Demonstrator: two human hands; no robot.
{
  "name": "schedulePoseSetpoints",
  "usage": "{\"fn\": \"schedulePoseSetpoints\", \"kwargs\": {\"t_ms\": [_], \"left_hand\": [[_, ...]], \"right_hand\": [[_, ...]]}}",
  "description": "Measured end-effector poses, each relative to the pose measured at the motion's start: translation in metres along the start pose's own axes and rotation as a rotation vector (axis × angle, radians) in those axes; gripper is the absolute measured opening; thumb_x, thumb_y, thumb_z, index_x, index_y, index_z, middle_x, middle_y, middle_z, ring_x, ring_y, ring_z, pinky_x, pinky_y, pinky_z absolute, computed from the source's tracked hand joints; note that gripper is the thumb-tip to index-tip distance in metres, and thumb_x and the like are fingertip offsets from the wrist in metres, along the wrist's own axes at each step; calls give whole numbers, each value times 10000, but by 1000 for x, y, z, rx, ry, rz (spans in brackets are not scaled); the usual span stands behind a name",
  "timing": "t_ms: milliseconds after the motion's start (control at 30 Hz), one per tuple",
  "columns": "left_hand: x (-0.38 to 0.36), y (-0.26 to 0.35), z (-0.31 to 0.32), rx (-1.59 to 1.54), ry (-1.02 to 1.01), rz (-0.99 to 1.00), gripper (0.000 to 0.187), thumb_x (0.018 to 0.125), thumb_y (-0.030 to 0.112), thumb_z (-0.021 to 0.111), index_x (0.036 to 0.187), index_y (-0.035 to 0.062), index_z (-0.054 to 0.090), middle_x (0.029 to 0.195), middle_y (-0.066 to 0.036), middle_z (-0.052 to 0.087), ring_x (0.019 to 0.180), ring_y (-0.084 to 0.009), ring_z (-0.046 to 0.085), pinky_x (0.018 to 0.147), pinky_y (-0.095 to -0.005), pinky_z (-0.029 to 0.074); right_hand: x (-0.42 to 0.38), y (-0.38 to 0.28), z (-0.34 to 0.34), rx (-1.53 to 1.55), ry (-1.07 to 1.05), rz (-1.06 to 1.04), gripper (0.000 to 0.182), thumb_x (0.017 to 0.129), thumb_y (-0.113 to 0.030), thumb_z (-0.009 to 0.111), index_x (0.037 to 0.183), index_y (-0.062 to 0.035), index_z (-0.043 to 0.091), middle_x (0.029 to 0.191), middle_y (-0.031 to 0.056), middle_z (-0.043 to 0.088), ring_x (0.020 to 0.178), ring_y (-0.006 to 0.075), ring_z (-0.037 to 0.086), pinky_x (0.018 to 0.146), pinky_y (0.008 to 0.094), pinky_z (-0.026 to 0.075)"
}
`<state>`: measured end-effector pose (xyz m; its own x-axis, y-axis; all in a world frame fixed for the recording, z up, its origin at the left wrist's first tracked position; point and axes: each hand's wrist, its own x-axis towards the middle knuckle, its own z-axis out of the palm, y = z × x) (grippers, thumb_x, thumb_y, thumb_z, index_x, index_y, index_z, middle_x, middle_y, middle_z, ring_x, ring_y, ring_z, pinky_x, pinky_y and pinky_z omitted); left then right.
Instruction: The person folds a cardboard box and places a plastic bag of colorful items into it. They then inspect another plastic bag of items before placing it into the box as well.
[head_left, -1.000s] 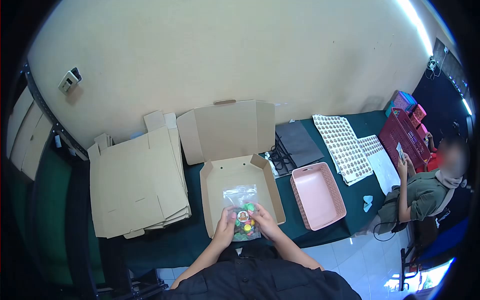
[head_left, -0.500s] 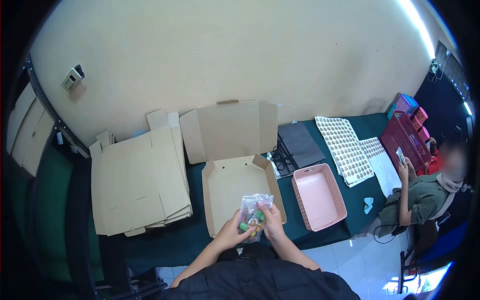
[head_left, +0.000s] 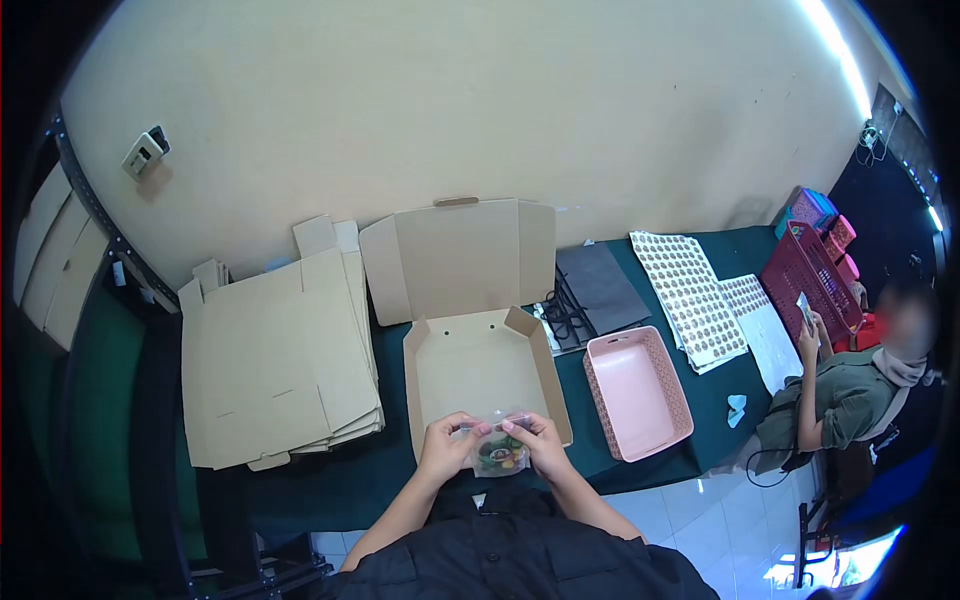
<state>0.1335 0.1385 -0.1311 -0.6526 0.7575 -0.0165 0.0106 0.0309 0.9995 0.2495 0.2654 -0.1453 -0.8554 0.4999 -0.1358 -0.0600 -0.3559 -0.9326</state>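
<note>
A clear plastic bag (head_left: 502,462) with small colourful pieces and a round sticker hangs between my hands, over the front edge of an open cardboard box (head_left: 460,360). My left hand (head_left: 447,450) pinches the bag's upper left corner between thumb and fingers. On the other side, my right hand (head_left: 541,444) grips the upper right corner the same way. The box's lid stands raised against the wall, and its tray holds nothing that I can see. What the pieces in the bag are is too small to tell.
Flattened cardboard boxes (head_left: 270,360) are stacked on the left. To the right stand a pink basket (head_left: 640,395), black paper bags (head_left: 600,290) and sticker sheets (head_left: 690,300). At far right, a person (head_left: 850,400) holds a small item near a maroon crate (head_left: 810,280).
My left hand has moved up from the bag's lower side to its top edge. Both hands now hold the top corners, and the bag is tilted flatter.
</note>
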Motion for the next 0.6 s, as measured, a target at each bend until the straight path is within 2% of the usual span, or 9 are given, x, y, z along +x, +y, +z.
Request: {"fn": "schedulePoseSetpoints", "kwargs": {"t_ms": [67, 133, 233, 267, 400, 467, 500, 567, 600], "left_hand": [[2, 5, -8, 36, -47, -24, 172, 794, 177, 636, 798, 5, 643, 747, -57, 649, 749, -105, 593, 876, -332, 408], [4, 6, -19, 192, -197, 100, 179, 815, 173, 599, 840, 6, 658, 779, -69, 660, 770, -109, 597, 1026, -406, 260], [5, 6, -32, 69, -343, 57, 196, 858, 170, 524, 930, 38, 649, 839, -42, 662, 848, -154, 607, 1066, -471, 87], [5, 10, -35, 132, -378, 58, 221, 871, 168, 506, 967, 10, 626, 864, -72, 654, 874, -151, 597, 1035, -422, 226], [2, 16, -27, 54, -241, 11, 247, 886, 181, 493, 996, -9, 605, 915, -98, 637, 914, -157, 580, 948, -350, 353], [6, 14, -21, 29, 149, 168, 321, 911, 254, 451, 1012, -16, 592, 979, -116, 611, 943, -167, 566, 847, -293, 419], [6, 8, -23, 28, 149, 167, 321, 911, 254, 451, 1012, -16, 592, 979, -116, 611, 943, -167, 566, 847, -293, 419], [5, -4, -28, -89, -50, 125, 399, 923, 326, 403, 1073, -10, 556, 1006, -120, 601, 982, -184, 549, 887, -312, 392], [3, 4, -21, -7, -103, 152, 499, 913, 398, 388, 1180, -16, 471, 1078, -136, 569, 1033, -201, 521, 925, -323, 359]], "right_hand": [[1, -5, -6, -5, -29, 37, 155, 838, -135, 576, 909, -4, 615, 855, 48, 628, 815, 101, 559, 772, 247, 414], [1, -9, -14, -99, -158, 51, 264, 885, -223, 517, 983, 8, 597, 888, 48, 621, 850, 95, 548, 779, 241, 415], [0, -18, -19, -115, -246, 117, 322, 911, -261, 462, 1053, 4, 577, 931, 47, 612, 880, 94, 538, 803, 238, 406], [0, -19, -19, -114, -245, 117, 322, 911, -261, 462, 1053, 4, 577, 931, 47, 612, 880, 94, 538, 803, 238, 406], [4, -30, -12, -153, -173, -8, 361, 933, -277, 401, 1083, 9, 563, 995, 63, 595, 914, 93, 529, 826, 251, 402], [8, -33, -12, -148, -7, -106, 362, 938, -267, 378, 1110, 2, 548, 994, 89, 597, 954, 131, 525, 856, 287, 391], [9, -34, -12, -148, -6, -106, 362, 938, -267, 378, 1110, 2, 548, 994, 89, 597, 954, 131, 525, 856, 287, 391], [12, -36, -10, -705, 43, -385, 384, 939, -279, 365, 1139, 6, 528, 996, 96, 600, 958, 165, 525, 833, 274, 399], [7, -34, 0, -564, 42, -284, 323, 906, -210, 435, 1165, -35, 518, 953, 121, 569, 964, 250, 514, 875, 306, 370]]}}
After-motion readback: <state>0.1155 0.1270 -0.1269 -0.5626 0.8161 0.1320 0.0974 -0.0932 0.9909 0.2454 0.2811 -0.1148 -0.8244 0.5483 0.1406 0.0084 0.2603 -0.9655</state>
